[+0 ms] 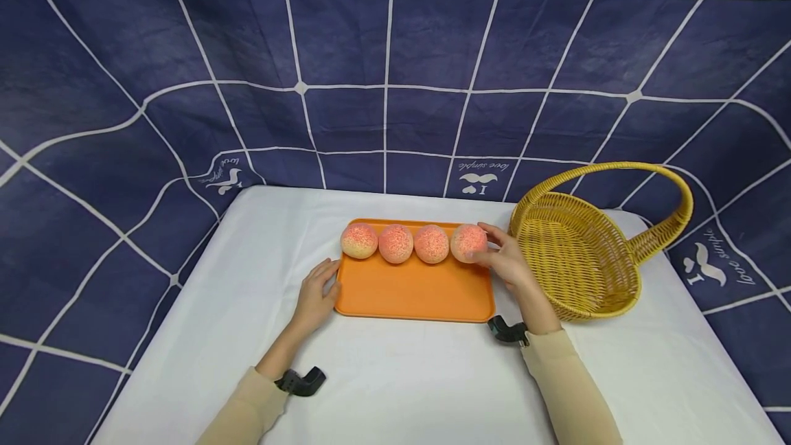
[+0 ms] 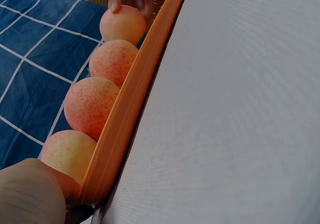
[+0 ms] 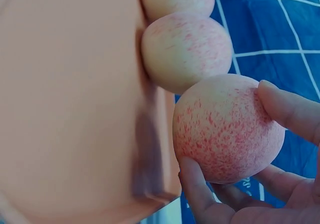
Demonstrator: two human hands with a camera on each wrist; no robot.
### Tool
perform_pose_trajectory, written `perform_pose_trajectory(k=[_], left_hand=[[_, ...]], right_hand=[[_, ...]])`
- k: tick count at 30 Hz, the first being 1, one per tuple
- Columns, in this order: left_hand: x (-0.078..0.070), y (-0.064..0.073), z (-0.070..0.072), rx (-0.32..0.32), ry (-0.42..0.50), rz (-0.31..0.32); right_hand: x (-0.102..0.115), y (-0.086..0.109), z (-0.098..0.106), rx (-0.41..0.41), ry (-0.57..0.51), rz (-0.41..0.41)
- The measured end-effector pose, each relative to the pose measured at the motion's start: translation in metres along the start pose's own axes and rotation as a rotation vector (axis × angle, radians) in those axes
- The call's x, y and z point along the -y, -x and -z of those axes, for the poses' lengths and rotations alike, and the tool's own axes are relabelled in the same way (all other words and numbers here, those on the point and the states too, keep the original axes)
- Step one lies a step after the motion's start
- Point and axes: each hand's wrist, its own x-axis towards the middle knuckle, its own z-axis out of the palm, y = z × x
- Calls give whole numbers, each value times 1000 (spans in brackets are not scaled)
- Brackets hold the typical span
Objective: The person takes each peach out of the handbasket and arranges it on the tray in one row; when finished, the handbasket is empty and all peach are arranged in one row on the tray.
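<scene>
My right hand (image 1: 508, 261) grips the rightmost peach (image 1: 468, 243) between thumb and fingers, at the right end of an orange tray (image 1: 414, 290). In the right wrist view the gripped peach (image 3: 227, 129) is pale with red speckles; whether it touches the tray cannot be told. Beside it, more peaches (image 1: 395, 244) stand in a row along the tray's far side. My left hand (image 1: 315, 297) rests against the tray's left edge, near the leftmost peach (image 1: 359, 240). The left wrist view shows part of that hand (image 2: 32, 194) at the tray's end, its fingertips hidden.
A yellow wicker basket (image 1: 571, 259) with a tall arched handle stands right of the tray, close to my right forearm. White cloth (image 1: 395, 383) covers the table. A dark blue curtain (image 1: 346, 40) with white grid lines hangs behind and at both sides.
</scene>
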Motion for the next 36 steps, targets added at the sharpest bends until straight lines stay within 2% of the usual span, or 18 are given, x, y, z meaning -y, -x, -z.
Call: perform_pose_trajectory(k=[15, 29, 36], left_hand=[[1, 0, -2, -25, -11, -25], [-1, 0, -1, -23, -28, -24], [1, -1, -2, -29, -32, -30]], right_hand=[[-9, -13, -7, -21, 18, -6], [-9, -10, -10, -79, 85, -30], [-11, -11, -11, -68, 111, -45]])
